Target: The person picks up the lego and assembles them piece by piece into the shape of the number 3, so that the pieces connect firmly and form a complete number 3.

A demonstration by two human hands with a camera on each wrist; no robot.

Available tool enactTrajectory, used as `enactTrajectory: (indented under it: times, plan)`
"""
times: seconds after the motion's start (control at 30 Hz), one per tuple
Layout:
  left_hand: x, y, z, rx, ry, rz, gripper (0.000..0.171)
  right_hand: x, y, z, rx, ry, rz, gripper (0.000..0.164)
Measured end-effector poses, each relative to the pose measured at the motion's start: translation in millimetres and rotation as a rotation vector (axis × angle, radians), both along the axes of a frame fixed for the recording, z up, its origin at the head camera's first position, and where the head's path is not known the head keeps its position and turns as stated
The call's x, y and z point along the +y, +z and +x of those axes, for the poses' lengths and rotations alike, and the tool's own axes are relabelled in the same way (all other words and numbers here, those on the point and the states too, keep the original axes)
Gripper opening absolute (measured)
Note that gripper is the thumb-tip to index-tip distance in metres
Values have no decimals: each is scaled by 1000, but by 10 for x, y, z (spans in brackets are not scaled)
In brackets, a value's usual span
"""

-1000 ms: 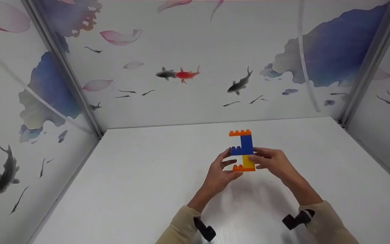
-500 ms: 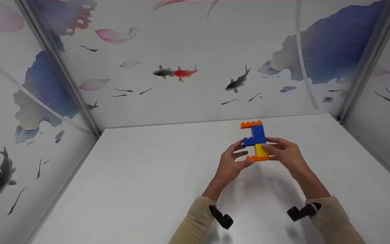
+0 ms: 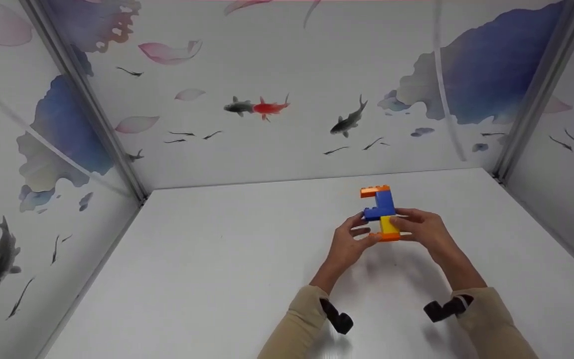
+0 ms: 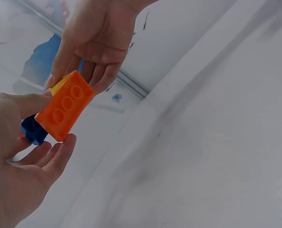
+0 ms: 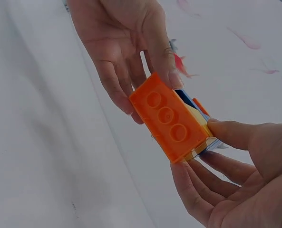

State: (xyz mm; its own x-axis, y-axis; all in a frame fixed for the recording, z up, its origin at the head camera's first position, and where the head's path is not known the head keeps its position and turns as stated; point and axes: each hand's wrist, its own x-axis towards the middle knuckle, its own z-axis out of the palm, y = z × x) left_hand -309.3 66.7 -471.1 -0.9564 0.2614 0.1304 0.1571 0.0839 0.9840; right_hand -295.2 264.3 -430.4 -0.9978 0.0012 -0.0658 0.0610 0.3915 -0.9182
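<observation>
Both hands hold one figure of joined toy building blocks (image 3: 386, 202) up above the white table. From its top down it has an orange block (image 3: 374, 191), blue blocks (image 3: 384, 203), a yellow block (image 3: 389, 225) and an orange base block (image 3: 390, 238). My left hand (image 3: 347, 244) grips its left side, thumb at the base and fingertips at the blue part. On the other side my right hand (image 3: 426, 230) pinches it, with the thumb on the yellow block. Both wrist views show the hollow underside of the orange base (image 4: 67, 105), with round tubes inside.
The white tabletop (image 3: 217, 259) spreads beneath the hands. White panels printed with fish and petals (image 3: 277, 75) enclose it at the back and sides, with metal posts (image 3: 92, 109) in the corners. A black wrist camera (image 3: 338, 316) sits at each sleeve cuff.
Both hands have carried the block figure to the right. It rose at first, then came down slightly, and its top orange block now shows more of its front side.
</observation>
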Motion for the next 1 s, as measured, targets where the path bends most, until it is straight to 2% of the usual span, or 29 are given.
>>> enactTrajectory:
  times: [0.33, 0.6, 1.0]
  plan:
    - [-15, -51, -80, -76, 48, -60, 63, -53, -179, -91, -84, 35, -43, 69]
    - [-69, -114, -123, -138, 63, -108, 65, -100, -324, -140, -145, 81, -11, 67]
    - [-133, -166, -190, -170, 54, -223, 62, -124, -455, -157, -157, 138, 9, 72]
